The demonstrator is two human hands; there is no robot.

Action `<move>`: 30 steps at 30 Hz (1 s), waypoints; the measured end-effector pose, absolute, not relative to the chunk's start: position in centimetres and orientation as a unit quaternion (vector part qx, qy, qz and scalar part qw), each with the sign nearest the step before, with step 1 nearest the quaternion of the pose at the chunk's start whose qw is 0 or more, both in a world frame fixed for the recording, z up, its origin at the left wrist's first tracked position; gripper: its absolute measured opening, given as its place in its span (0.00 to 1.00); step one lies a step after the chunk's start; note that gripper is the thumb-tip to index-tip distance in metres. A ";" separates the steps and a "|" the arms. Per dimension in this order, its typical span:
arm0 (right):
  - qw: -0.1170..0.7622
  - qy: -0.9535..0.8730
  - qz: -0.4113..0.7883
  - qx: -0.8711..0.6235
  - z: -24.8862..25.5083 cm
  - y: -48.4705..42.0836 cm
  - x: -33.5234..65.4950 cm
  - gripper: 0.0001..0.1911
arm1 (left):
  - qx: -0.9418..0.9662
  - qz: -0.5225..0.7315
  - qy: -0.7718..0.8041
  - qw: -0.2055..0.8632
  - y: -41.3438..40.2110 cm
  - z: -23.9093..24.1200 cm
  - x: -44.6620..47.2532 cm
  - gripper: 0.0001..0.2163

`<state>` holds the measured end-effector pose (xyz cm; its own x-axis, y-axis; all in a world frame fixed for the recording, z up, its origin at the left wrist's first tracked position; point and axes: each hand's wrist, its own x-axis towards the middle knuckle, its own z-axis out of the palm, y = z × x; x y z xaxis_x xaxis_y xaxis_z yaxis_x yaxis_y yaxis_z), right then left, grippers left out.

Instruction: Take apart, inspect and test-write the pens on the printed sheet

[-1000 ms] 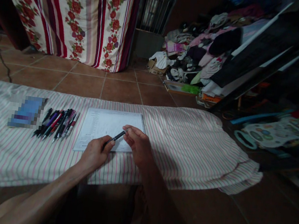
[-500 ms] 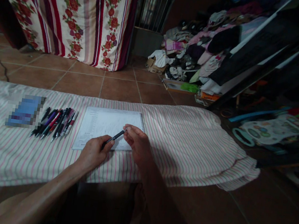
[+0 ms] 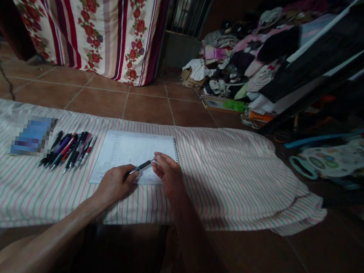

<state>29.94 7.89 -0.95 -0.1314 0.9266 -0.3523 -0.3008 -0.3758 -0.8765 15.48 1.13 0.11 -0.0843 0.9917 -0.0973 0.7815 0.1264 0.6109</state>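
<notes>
Pen point(image 3: 144, 164): here it is, slim and dark-barrelled with a silvery glint partway along, slanting up to the right just above the notebook, one hand at each end.
Notebook point(image 3: 134, 146): flat beneath the action, pale page, faint markings, spiral binding down the right edge, near edge running just below the hands.
Tabletop point(image 3: 240, 175): striped cloth all over, a broad spread of it to the right of the notebook; over on the left, a narrow strip, then the loose pens point(image 3: 71, 151) lying side by side; cloth drooping at the near edge.
Left hand point(image 3: 113, 184): in from the lower left, thumb on top, grip closed around the pen's near end.
Right hand point(image 3: 168, 173): forearm steep, fingers curled in, grip narrow at the far end; pinching or merely touching, I cannot tell.
</notes>
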 end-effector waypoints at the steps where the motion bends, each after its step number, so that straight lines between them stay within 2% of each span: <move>1: 0.454 -0.326 0.676 -0.480 -1.0 8.0 29.9 0.15 | 0.628 0.202 0.708 0.251 1.2 0.1 15.4 0.12; 13: 0.464 -0.320 0.652 -0.507 -1.9 8.7 30.5 0.16 | 0.637 0.166 0.719 0.222 1.7 -0.3 14.9 0.15; 17: 0.465 -0.378 0.613 -0.516 -2.4 9.0 30.8 0.16 | 0.634 0.145 0.731 0.207 1.8 -0.2 14.7 0.16; 24: 0.416 -0.566 0.460 -0.543 -4.1 10.0 31.0 0.13 | 0.628 0.117 0.745 0.195 2.1 -0.3 14.8 0.16; 30: 0.393 -0.594 0.441 -0.545 -4.5 10.1 30.8 0.11 | 0.626 0.114 0.747 0.193 2.3 -0.4 14.7 0.16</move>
